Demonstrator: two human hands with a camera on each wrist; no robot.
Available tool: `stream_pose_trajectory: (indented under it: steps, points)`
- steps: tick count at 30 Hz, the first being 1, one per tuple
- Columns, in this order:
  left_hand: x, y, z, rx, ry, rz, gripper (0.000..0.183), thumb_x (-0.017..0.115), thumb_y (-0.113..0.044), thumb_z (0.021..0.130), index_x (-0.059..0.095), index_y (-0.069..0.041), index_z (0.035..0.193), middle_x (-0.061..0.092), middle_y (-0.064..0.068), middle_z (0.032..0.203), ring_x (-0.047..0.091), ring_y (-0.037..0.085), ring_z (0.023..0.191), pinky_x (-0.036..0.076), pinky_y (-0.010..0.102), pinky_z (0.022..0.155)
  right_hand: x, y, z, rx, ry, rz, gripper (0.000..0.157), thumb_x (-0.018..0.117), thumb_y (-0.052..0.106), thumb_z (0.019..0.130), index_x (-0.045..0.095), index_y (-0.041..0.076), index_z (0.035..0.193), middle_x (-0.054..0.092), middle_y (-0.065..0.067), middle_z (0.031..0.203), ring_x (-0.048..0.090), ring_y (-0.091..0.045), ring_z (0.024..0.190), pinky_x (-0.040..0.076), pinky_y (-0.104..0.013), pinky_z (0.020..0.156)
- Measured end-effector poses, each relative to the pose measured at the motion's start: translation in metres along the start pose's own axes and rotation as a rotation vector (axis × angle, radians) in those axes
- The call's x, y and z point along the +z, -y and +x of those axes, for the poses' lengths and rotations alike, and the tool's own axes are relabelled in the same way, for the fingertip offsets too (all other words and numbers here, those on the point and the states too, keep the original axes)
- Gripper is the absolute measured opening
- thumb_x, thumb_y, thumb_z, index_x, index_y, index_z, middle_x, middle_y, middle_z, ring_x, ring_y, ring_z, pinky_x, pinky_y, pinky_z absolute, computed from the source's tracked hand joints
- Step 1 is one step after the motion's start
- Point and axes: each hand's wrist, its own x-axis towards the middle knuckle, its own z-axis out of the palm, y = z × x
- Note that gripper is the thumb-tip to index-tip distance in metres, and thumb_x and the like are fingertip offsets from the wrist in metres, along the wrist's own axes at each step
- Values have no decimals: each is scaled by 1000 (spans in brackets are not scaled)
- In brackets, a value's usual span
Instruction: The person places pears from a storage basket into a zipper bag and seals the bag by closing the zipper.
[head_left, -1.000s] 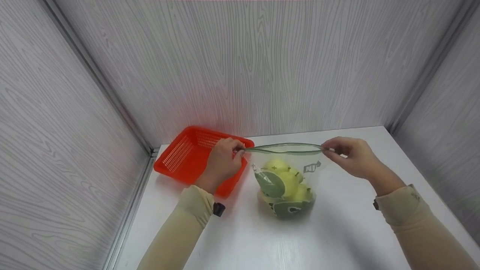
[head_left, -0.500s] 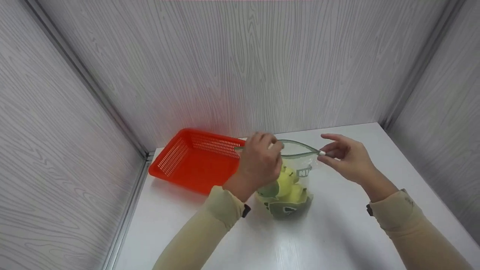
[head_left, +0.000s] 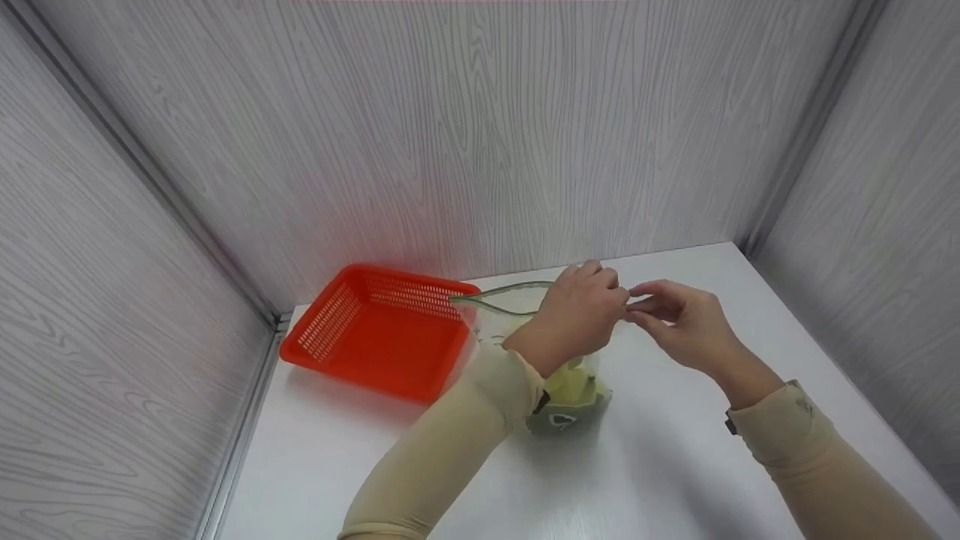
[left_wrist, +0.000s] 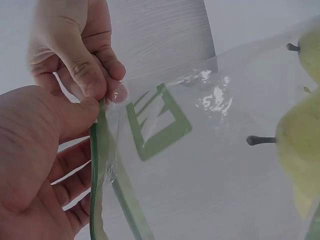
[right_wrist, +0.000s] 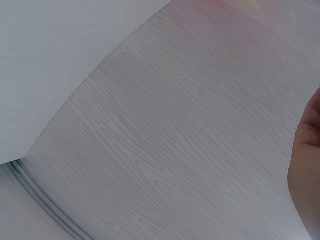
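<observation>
A clear zip bag with green print and a green zip strip stands on the table, holding several yellow-green pears. Its mouth gapes at the left part in the head view. My left hand pinches the zip strip near the bag's right end, thumb on one side and fingers behind. Right beside it, my right hand pinches the top right corner of the bag between thumb and fingers. In the left wrist view both thumbs nearly meet at that corner. Only an edge of the right hand shows in the right wrist view.
A red plastic basket with slotted sides stands left of the bag, near the back wall. Grey wood-grain panels enclose the white table at the back, left and right.
My left hand has let go of the bag's left end and moved right along the zip to the right corner. My right hand stays at that corner. The head view has shifted slightly.
</observation>
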Motion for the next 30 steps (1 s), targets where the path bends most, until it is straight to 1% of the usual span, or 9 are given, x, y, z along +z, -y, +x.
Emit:
stream_pose_trajectory:
  steps: [4,9,12,16,19,23,25,28,30]
  points:
    - [3,6,-5,-16,-33,-10,24,58,-36,105,73,-24,120,66,-6,113,59,15,102,52,29,84,6,0,3,-81,-15,-8,21,79,-3,88,71,1,107,78,-8,98,77,-22,86,56,-11,79]
    - [4,10,-11,-33,-45,-21,24,58,-39,105,73,-27,120,66,-7,114,59,15,104,52,30,82,5,0,2,-108,-14,-26,17,78,-2,89,71,4,102,76,-5,95,76,-23,87,56,-11,80]
    - [4,13,-13,-52,-45,-43,23,59,-39,104,74,-27,118,65,-7,113,58,16,105,50,30,81,3,-1,1,-116,-28,-40,17,79,-3,88,71,5,101,76,-4,94,76,-21,86,56,-10,80]
    - [4,20,-17,-86,-25,-96,22,61,-39,104,74,-28,118,64,-6,113,56,16,105,48,30,82,-1,-3,0,-122,-42,-53,19,79,-5,86,70,5,99,76,-2,92,74,-11,84,55,-9,78]
    - [6,26,-21,-114,-6,-137,23,61,-38,104,74,-28,119,64,-6,113,54,16,105,47,29,83,-3,-5,-1,-123,-43,-52,18,78,-6,87,70,6,99,76,-1,91,73,-8,83,55,-9,78]
    - [9,36,-27,-143,-24,-179,22,61,-37,103,75,-28,117,66,-5,111,53,17,104,47,29,83,-7,-8,0,-112,-44,-49,18,77,-7,87,71,6,97,76,0,91,72,-7,83,54,-8,78]
    - [10,40,-32,-152,-44,-195,21,63,-36,102,76,-27,116,66,-5,110,53,17,104,48,29,84,-9,-8,0,-105,-43,-56,18,78,-6,86,71,7,96,76,-1,90,71,-3,83,54,-8,77]
    - [13,49,-38,-168,-55,-203,21,64,-36,101,77,-26,115,66,-4,110,53,18,105,49,31,87,-11,-10,0,-110,-43,-68,18,79,-6,86,71,8,95,75,-1,89,69,-1,82,53,-7,77]
    - [15,54,-43,-186,-60,-192,21,64,-36,101,77,-26,115,66,-4,111,54,18,107,49,32,89,-13,-12,0,-115,-43,-73,18,78,-5,86,71,9,94,75,-1,88,69,0,82,53,-6,77]
